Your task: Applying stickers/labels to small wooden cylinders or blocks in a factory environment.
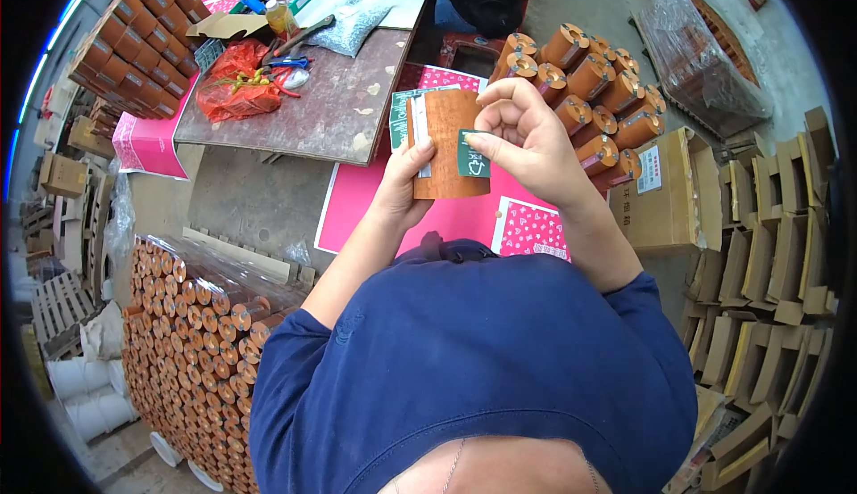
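I hold a brown wooden cylinder [449,159] upright before my chest. My left hand [403,180] grips its left side, thumb on the front. A green and white printed sheet [402,123] shows behind the cylinder's left edge, by that hand; its lower part is hidden. On the cylinder's right front lies a green label [473,160] with white print. My right hand [525,137] has its thumb at the label's upper edge, the index finger curled above, closed in a pinch there. Whether the label is fully stuck down I cannot tell.
Similar cylinders [592,74] stand grouped to the right, beside a cardboard box [661,195]. The worn table [357,128] ahead carries a red plastic bag [237,83] and tools. More cylinders are piled at lower left [192,342]. Cardboard pieces [768,226] stack at right.
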Action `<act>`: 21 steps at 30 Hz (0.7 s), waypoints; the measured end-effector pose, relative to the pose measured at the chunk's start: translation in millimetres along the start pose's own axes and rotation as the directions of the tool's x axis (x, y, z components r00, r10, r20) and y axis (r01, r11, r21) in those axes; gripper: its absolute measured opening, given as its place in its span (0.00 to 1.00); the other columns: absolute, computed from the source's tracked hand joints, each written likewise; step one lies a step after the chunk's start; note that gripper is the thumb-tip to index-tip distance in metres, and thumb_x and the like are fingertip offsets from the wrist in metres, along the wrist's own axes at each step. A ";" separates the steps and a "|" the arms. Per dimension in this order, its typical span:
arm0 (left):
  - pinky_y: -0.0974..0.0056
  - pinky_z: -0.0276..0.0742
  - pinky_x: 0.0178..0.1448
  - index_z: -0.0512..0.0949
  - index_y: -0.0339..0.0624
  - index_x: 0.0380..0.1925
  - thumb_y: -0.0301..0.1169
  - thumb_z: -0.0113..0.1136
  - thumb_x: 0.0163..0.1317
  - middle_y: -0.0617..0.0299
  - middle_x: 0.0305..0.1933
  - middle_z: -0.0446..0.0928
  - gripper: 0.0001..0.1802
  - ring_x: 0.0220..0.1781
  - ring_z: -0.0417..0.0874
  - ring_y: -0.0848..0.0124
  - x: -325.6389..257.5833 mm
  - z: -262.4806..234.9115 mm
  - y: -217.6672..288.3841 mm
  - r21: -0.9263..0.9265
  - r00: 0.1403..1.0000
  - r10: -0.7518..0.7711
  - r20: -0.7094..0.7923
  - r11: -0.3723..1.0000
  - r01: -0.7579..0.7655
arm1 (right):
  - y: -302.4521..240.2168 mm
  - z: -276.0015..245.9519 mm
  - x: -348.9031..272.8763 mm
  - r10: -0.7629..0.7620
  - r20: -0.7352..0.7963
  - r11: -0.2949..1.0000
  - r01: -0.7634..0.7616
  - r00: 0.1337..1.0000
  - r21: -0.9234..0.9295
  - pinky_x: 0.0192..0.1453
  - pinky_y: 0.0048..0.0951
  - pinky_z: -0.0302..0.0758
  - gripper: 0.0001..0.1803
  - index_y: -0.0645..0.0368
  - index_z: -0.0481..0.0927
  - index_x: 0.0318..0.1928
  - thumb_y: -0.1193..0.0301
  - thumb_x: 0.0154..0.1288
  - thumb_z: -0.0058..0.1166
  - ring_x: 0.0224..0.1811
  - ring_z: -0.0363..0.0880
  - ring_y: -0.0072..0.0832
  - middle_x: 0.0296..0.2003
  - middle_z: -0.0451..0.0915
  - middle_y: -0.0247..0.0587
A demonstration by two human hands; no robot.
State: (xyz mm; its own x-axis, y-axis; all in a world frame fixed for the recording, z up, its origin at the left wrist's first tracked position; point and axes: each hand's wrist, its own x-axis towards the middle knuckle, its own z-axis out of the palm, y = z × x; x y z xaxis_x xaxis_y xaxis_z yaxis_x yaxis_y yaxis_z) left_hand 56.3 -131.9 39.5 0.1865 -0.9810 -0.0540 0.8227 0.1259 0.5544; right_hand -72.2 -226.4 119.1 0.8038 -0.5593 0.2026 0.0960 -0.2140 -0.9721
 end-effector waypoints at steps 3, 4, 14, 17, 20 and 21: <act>0.61 0.74 0.49 0.58 0.34 0.52 0.41 0.59 0.52 0.53 0.46 0.70 0.33 0.46 0.75 0.66 -0.4 -0.7 -0.6 -0.013 0.999 -0.022 0.041 1.000 0.023 | -5.6 -0.3 2.6 0.067 0.023 0.993 -0.065 0.997 -0.098 0.32 0.13 0.64 0.17 0.58 0.63 0.43 0.79 0.53 0.53 0.29 0.67 0.11 0.27 0.70 0.29; 0.61 0.74 0.49 0.58 0.35 0.52 0.41 0.59 0.52 0.53 0.46 0.70 0.33 0.46 0.75 0.66 -0.1 -0.8 -1.2 -0.004 0.998 -0.021 0.051 1.000 0.021 | -7.2 0.3 2.9 0.061 0.020 0.991 -0.058 0.998 -0.120 0.32 0.13 0.64 0.17 0.58 0.63 0.43 0.79 0.53 0.53 0.29 0.67 0.11 0.27 0.70 0.29; 0.62 0.74 0.48 0.60 0.35 0.51 0.40 0.62 0.49 0.55 0.45 0.70 0.34 0.46 0.75 0.67 -4.1 0.6 -3.0 0.015 0.998 -0.006 0.066 1.000 0.005 | -12.8 8.5 -0.1 0.001 -0.038 0.957 -0.012 0.999 -0.289 0.29 0.13 0.63 0.16 0.59 0.64 0.42 0.79 0.53 0.52 0.25 0.66 0.11 0.25 0.70 0.30; 0.62 0.74 0.48 0.61 0.35 0.50 0.39 0.63 0.48 0.55 0.44 0.71 0.33 0.45 0.75 0.68 -6.8 2.5 -3.2 0.038 0.997 0.011 0.073 0.999 -0.014 | -12.8 10.3 -3.7 -0.016 -0.043 0.948 0.002 0.999 -0.318 0.28 0.14 0.64 0.15 0.60 0.64 0.41 0.79 0.53 0.52 0.24 0.66 0.11 0.24 0.70 0.31; 0.64 0.74 0.48 0.62 0.35 0.50 0.37 0.62 0.49 0.56 0.43 0.71 0.31 0.44 0.76 0.69 -9.4 1.8 -3.9 0.093 0.998 0.003 0.056 0.996 -0.008 | -14.2 12.3 -7.6 -0.040 -0.048 0.930 0.020 0.998 -0.368 0.28 0.16 0.65 0.15 0.61 0.64 0.41 0.79 0.53 0.52 0.24 0.67 0.13 0.23 0.71 0.33; 0.64 0.74 0.48 0.62 0.35 0.50 0.36 0.62 0.49 0.56 0.43 0.71 0.31 0.44 0.76 0.69 -10.5 2.8 -4.1 0.103 0.999 0.011 0.046 0.995 -0.016 | -14.5 12.8 -8.6 -0.049 -0.051 0.921 0.025 0.998 -0.390 0.27 0.16 0.65 0.15 0.62 0.64 0.40 0.79 0.53 0.52 0.23 0.67 0.13 0.23 0.71 0.33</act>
State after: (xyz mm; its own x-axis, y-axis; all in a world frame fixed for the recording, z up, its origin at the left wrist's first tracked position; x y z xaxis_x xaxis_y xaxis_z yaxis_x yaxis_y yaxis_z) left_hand 49.5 -122.5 40.1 0.1711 -0.9852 -0.0095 0.7601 0.1259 0.6375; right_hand -73.0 -208.3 130.0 0.7673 -0.5882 0.2556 -0.1200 -0.5232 -0.8437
